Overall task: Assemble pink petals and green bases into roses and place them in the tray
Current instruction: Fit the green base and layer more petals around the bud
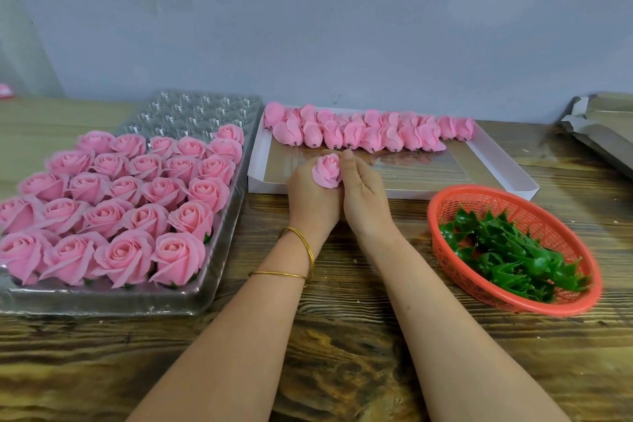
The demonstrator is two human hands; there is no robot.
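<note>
This is looking like a small craft workshop. Identical pink roses (102,216) are filling a plastic tray (102,301) on a wooden table (342,336), and a box (404,193) and basket (534,212) are holding loose parts.

No writing, label, brand, number or sign can be read anywhere in the frame: not on the clear plastic tray (205,106) at the left, the white box (255,161) in the middle, the red basket (445,202) at the right, or the cardboard (603,120) at the upper right edge.
</note>
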